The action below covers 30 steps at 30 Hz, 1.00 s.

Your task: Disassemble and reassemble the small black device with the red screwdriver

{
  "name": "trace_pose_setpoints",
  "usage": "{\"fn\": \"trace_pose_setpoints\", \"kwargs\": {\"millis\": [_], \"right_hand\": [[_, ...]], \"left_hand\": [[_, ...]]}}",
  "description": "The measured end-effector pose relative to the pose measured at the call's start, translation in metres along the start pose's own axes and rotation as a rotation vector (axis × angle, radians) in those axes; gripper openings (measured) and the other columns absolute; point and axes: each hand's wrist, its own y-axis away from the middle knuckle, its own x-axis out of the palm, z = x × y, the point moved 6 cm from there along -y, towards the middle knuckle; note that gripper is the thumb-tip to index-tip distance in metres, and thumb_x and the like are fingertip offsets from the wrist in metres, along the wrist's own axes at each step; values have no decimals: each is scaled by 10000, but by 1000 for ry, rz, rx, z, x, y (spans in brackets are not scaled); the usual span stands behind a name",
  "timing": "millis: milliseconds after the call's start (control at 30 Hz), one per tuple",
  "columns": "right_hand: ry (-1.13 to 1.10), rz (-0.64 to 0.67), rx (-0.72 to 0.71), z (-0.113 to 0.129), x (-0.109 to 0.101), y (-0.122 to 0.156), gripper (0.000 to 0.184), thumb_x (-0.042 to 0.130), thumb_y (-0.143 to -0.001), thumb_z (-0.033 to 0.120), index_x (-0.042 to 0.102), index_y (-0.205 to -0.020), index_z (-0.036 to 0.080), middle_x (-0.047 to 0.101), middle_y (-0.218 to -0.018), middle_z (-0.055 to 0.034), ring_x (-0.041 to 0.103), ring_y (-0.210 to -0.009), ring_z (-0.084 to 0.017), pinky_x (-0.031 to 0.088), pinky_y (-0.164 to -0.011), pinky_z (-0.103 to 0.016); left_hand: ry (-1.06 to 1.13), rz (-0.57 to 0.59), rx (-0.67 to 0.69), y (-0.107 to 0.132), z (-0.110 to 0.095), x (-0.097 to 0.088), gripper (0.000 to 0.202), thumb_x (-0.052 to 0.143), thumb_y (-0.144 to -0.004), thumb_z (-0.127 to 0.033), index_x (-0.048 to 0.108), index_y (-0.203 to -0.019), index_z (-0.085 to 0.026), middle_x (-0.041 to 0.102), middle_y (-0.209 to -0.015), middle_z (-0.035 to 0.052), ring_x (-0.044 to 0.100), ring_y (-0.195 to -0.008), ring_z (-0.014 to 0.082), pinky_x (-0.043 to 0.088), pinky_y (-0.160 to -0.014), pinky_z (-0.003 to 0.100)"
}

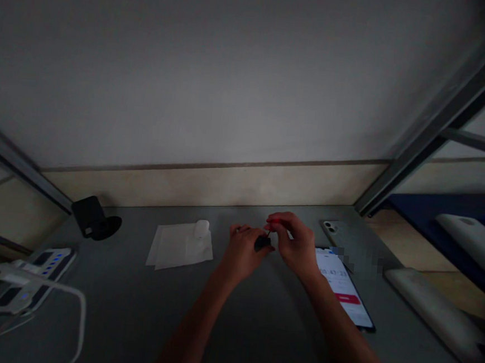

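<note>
My left hand is closed around a small black object, held just above the desk; its kind is not clear. Between the fingertips of my right hand is a thin red-handled tool, pinched with its narrow end pointing down at the black object. Dim light and the fingers hide whether the tip touches it. Left of my hands lie white paper sheets with a small white roundish item on them. Under my right forearm's outer side lies a large phone or tablet, its screen lit with a timer.
A grey desk carries everything. A white-backed phone lies at the back right. A black stand is at the back left, near a power strip with a white cable. A pale long case lies right.
</note>
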Motion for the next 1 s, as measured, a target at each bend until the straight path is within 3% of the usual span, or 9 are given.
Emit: {"fn": "trace_pose_setpoints", "kwargs": {"millis": [300, 633, 800, 900, 1000], "right_hand": [[112, -38, -69, 8, 2, 4, 178, 577, -897, 153, 695, -996, 241, 730, -915, -28, 707, -822, -189, 553, -764, -328], [151, -123, -66, 7, -5, 1, 169, 706, -851, 255, 685, -1015, 223, 657, -773, 2, 653, -715, -180, 544, -710, -329], [110, -35, -132, 14, -1, 1, 156, 624, -920, 245, 680, -1064, 228, 686, -908, -43, 669, -814, -190, 555, -771, -353], [8, 31, -76, 12, 3, 2, 167, 547, -967, 224, 669, -1082, 224, 719, -1002, -66, 706, -883, -190, 567, -798, -347], [-52, -9, 3, 4, 2, 3, 85, 618, -932, 241, 659, -1004, 220, 724, -908, -42, 711, -805, -183, 571, -752, -329]], "left_hand": [[-19, 7, 0, -2, 1, 2, 155, 714, -890, -285, 698, -1038, -241, 763, -1042, 30, 663, -1031, 234, 354, -1013, 435], [-12, 1, 10, -2, 1, 3, 185, 728, -884, -309, 702, -1056, -246, 762, -1073, 19, 661, -1038, 227, 363, -1022, 425], [-8, 24, 18, -2, 1, 2, 159, 713, -895, -309, 710, -1041, -245, 761, -1082, 25, 656, -1055, 235, 365, -1022, 435], [-2, 18, 24, -2, 0, 0, 140, 717, -893, -306, 716, -1015, -238, 762, -1069, 33, 660, -1045, 235, 374, -1008, 430], [-4, 17, 19, -2, 0, -1, 172, 722, -891, -314, 711, -1045, -239, 758, -1081, 38, 659, -1052, 235, 368, -1021, 430]]}}
